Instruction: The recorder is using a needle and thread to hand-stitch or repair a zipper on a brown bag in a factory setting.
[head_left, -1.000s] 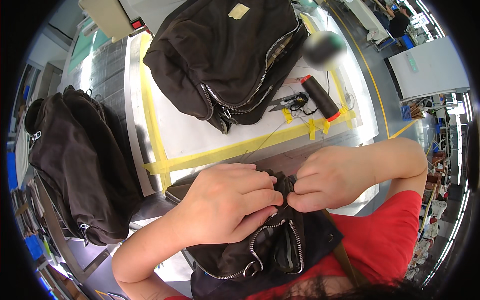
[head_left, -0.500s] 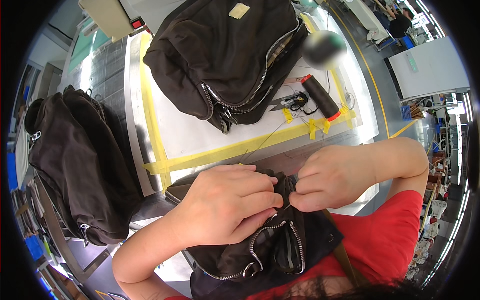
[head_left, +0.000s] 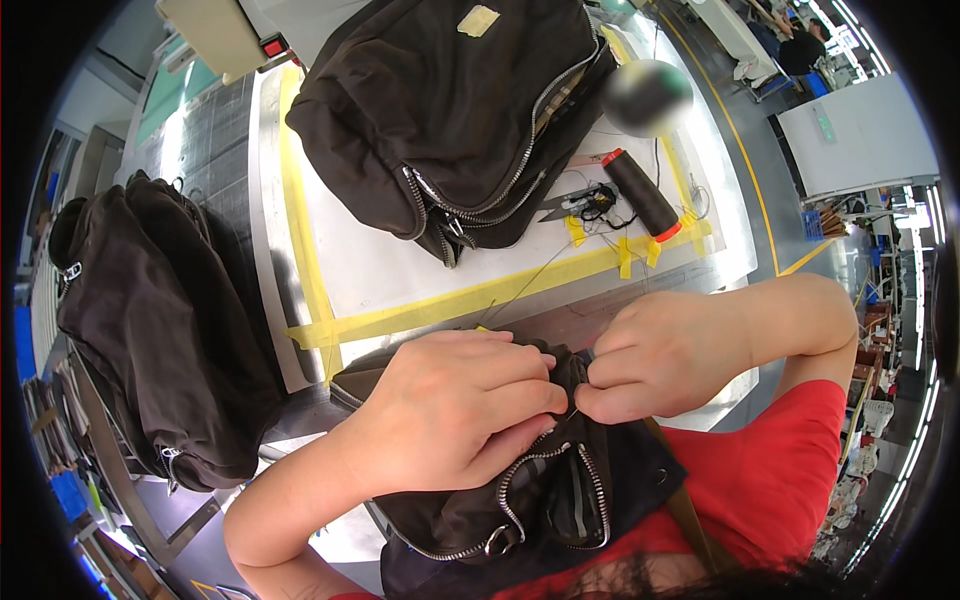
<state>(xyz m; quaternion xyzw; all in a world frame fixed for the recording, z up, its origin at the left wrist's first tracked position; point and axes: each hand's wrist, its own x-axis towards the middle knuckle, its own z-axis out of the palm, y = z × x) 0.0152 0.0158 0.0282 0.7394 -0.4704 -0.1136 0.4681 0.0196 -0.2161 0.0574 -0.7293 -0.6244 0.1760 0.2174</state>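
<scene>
Yellow tape crosses the tabletop; at its near edge, over the wearer's lap, I see the left hand grasping a dark zippered bag; the right hand bunches against it, its exact hold hidden.

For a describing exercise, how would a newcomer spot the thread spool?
Find the white sheet edged with yellow tape. Right of its large zippered bag lies the thread spool. Red ends set this dark cylinder apart from grey blades nearby.
</scene>
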